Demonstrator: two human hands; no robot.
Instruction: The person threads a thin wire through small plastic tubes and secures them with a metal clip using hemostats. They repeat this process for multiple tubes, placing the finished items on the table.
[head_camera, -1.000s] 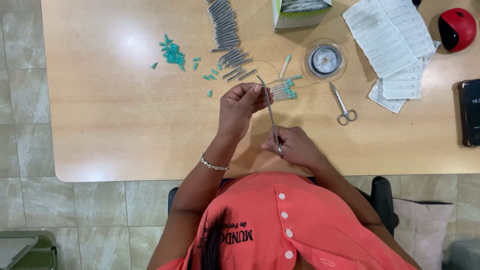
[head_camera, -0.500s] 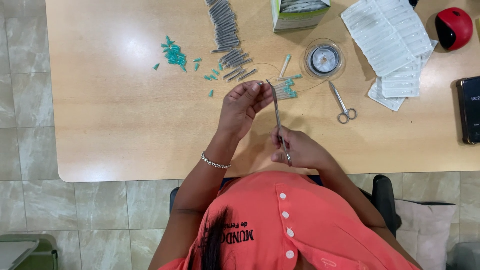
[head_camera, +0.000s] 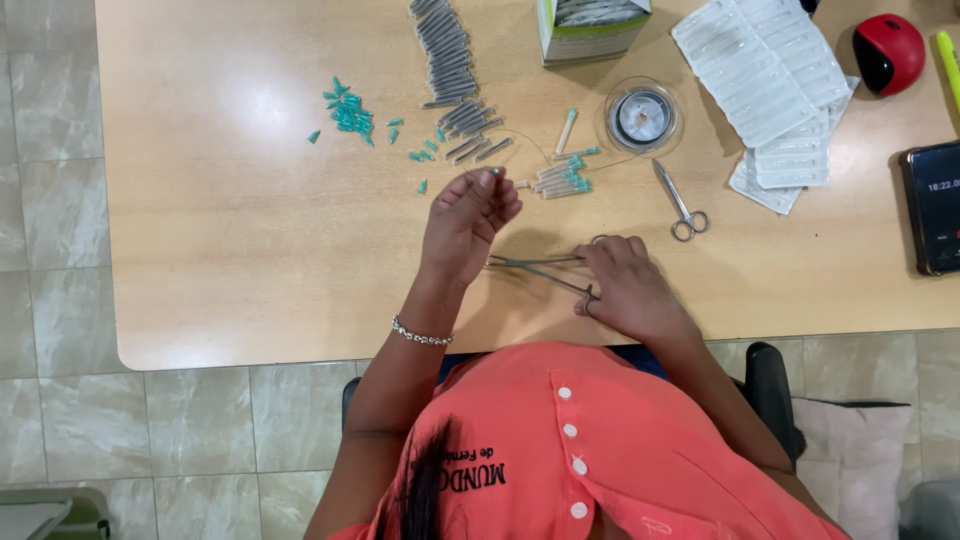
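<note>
My left hand (head_camera: 468, 222) is raised over the wooden table (head_camera: 250, 250), fingertips pinched on a small grey needle piece (head_camera: 493, 172). My right hand (head_camera: 625, 288) rests on the table with its fingers through the rings of thin metal forceps (head_camera: 538, 267). The forceps lie almost level, their tips pointing left to just under my left hand. A fine thread runs from near my left fingertips toward a clear round spool (head_camera: 642, 116).
Grey needle tubes (head_camera: 447, 50) lie in a row with teal caps (head_camera: 350, 112) scattered beside them. A cluster of capped needles (head_camera: 562, 180), small scissors (head_camera: 682, 205), white blister strips (head_camera: 765, 70), a green box (head_camera: 590, 28), a red round object (head_camera: 888, 52) and a phone (head_camera: 930, 205) are on the table.
The forceps have swung from upright to nearly level, tips now pointing left. My left hand has lifted its pinched piece slightly and my right hand has moved down and right.
</note>
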